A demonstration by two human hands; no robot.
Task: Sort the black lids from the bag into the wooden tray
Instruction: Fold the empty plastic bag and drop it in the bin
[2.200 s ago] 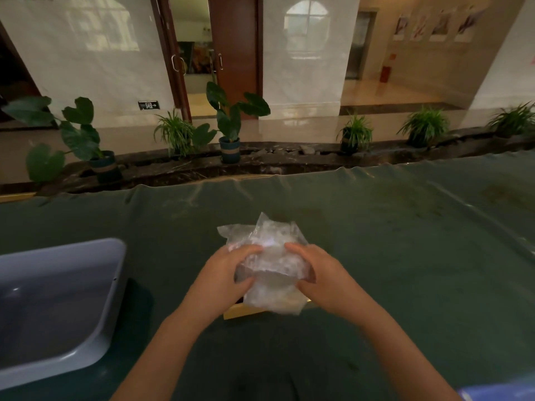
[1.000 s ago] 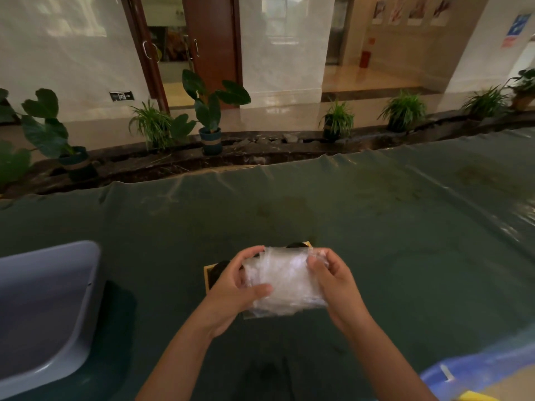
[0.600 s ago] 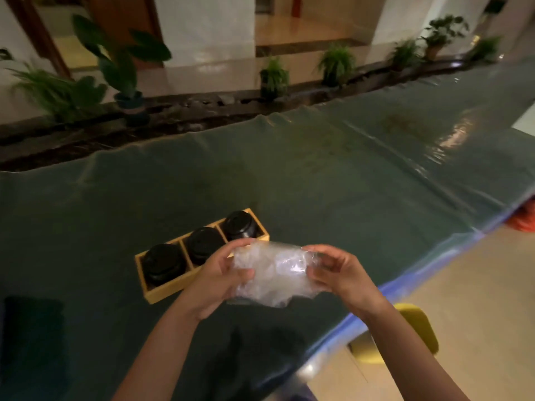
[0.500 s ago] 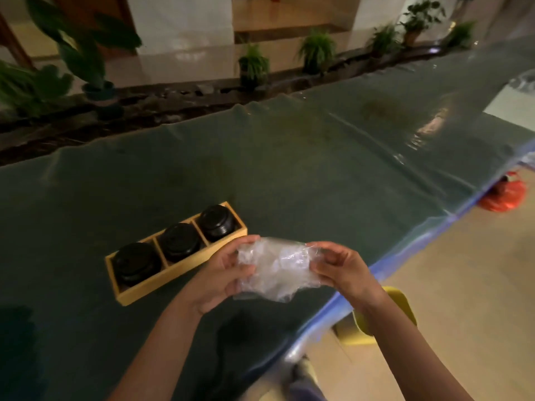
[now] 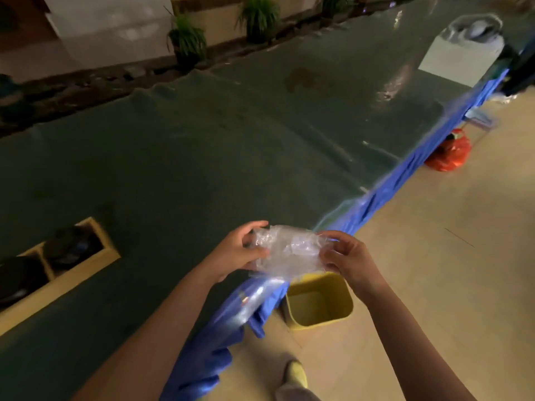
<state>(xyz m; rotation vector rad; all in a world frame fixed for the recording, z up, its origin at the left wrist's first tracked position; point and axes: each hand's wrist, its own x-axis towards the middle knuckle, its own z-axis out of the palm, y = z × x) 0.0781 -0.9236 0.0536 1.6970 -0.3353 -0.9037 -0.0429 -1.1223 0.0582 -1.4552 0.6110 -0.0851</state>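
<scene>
A crumpled clear plastic bag point(image 5: 286, 250) hangs between both hands at the table's near edge; it looks empty. My left hand point(image 5: 236, 251) pinches its left side and my right hand point(image 5: 346, 257) pinches its right side. The wooden tray point(image 5: 73, 277) lies on the green table cover at the far left, partly cut off by the frame. Two black lids show in its compartments, one point(image 5: 71, 244) in the right end cell and one point(image 5: 16, 277) beside it.
A yellow bin point(image 5: 318, 301) stands on the floor just below the bag. The table's blue edge point(image 5: 385, 186) runs diagonally to the upper right. An orange bag point(image 5: 447, 153) lies on the floor farther off. Potted plants point(image 5: 185, 39) line the far side.
The view has swung right, so the tray has slid to the left edge. Both hands carried the bag from over the tray to the table's edge, above the yellow bin.
</scene>
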